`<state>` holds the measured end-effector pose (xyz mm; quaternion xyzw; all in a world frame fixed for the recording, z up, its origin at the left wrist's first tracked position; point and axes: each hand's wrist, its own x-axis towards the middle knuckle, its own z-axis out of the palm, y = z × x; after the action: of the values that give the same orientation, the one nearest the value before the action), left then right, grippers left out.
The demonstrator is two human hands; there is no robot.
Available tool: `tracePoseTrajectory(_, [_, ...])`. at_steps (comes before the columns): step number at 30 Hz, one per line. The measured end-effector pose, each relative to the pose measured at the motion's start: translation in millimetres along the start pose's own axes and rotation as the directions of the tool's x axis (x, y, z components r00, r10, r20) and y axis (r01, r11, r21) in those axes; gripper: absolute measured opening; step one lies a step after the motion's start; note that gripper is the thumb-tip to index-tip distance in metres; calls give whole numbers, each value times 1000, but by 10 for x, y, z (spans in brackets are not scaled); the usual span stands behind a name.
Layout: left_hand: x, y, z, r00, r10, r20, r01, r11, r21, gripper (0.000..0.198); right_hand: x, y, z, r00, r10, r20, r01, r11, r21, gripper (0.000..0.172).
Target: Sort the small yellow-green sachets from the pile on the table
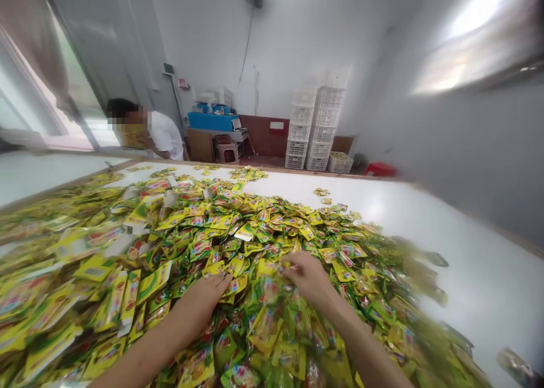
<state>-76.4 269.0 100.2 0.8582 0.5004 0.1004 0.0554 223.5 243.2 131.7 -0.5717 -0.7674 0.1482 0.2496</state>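
The left hand (209, 294) lies on a big pile of small yellow and green packets (267, 290), fingers nearly straight. The right hand (304, 272) has bent fingers there too. I can't tell if either holds one. Packets sit between and around them on the white desk (408, 209).

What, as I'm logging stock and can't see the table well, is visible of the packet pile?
The packet pile is a loose, jumbled heap of glossy, plastic-looking yellow and green packets with red, blue and pink print. They overlap at many angles across the white tabletop, with stiffer, card-like pieces among them on the left. The left hand rests on its near middle; the right hand touches it alongside, its grip unclear. The pile's right edge is blurred.
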Motion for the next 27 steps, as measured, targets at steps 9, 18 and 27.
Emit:
tracePoseTrajectory(9, [-473, -94, 180, 990, -109, -84, 104, 992, -65, 79, 1676, -906, 786, 998, -1, 62, 13, 981, -193, 97])
tracePoseTrajectory(18, [-637, -504, 79, 768, -383, -514, 253, 918, -306, 29, 1535, -870, 769, 961, -217, 171, 258, 926, -274, 21])
tracePoseTrajectory(27, [-869, -833, -320, 572, -684, -452, 337, 699, -631, 34, 203, -1035, 842, 738, -643, 205, 626, 765, 147, 35])
